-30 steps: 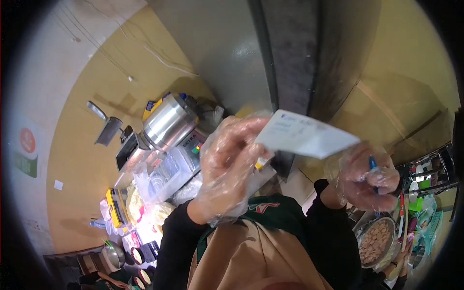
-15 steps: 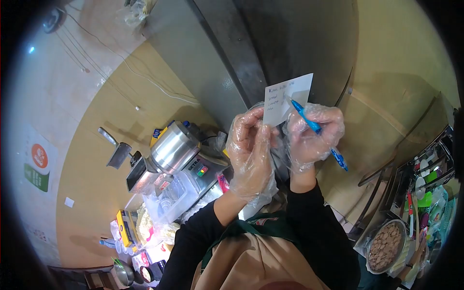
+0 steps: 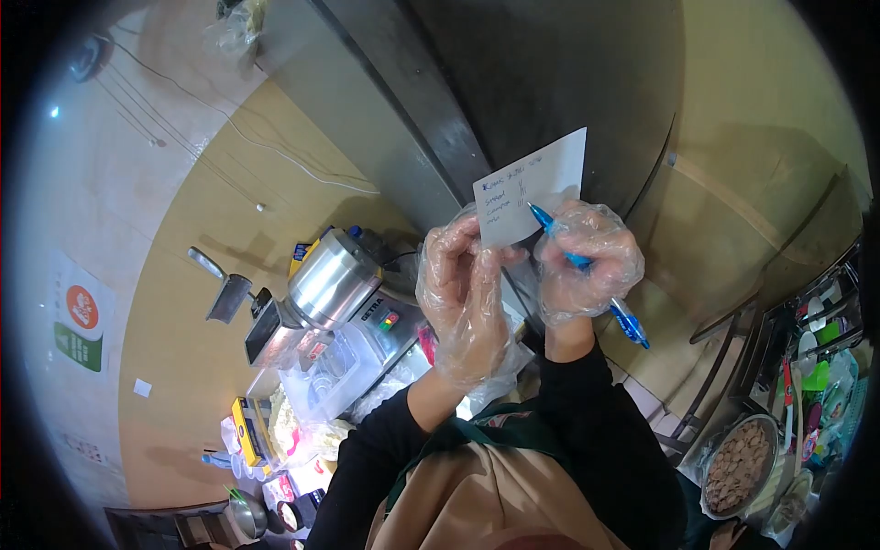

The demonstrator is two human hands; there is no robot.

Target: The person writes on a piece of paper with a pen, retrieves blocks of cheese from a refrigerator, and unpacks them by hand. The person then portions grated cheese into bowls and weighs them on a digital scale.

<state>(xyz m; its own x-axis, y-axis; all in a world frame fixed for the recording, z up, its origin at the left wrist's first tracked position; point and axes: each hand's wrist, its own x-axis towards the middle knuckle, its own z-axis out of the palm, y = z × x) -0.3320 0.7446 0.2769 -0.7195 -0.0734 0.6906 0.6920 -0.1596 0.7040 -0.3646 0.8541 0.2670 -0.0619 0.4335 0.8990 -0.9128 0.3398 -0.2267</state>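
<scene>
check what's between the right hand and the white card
The head view shows the front end of the blue pen there, reaching from the gloved right hand toward the white card; I cannot tell if its tip touches.

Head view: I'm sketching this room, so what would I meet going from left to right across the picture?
Wall poster → metal scoop → metal drum → gloved left hand → gloved right hand → round pan.
</scene>
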